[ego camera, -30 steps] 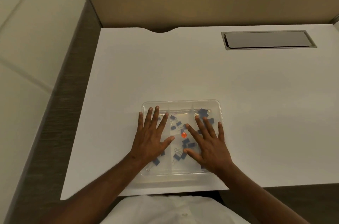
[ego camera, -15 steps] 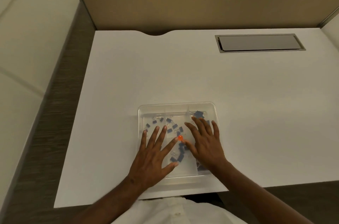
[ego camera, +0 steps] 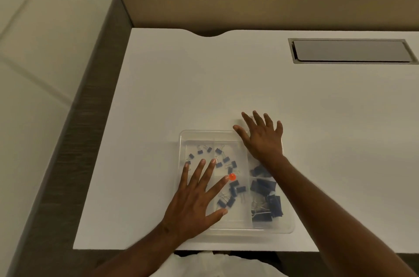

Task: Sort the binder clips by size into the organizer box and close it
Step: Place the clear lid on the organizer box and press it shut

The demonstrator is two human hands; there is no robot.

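Right hand (ego camera: 263, 138) moved to organizer box (ego camera: 288, 226) far corner, hiding compartment.

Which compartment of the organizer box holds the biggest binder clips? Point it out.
The near-right compartment, by the right forearm: its dark clips are clearly larger than the small ones in the left and middle compartments near the left hand.

Both hands (ego camera: 195, 204) (ego camera: 263, 140) lie flat on the closed organizer box (ego camera: 288, 226)

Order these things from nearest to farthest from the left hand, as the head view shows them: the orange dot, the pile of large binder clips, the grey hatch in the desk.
1. Orange dot: at the left hand's index fingertip.
2. Large binder clips: in the organizer box's right compartments.
3. Grey hatch: far right corner of the desk.
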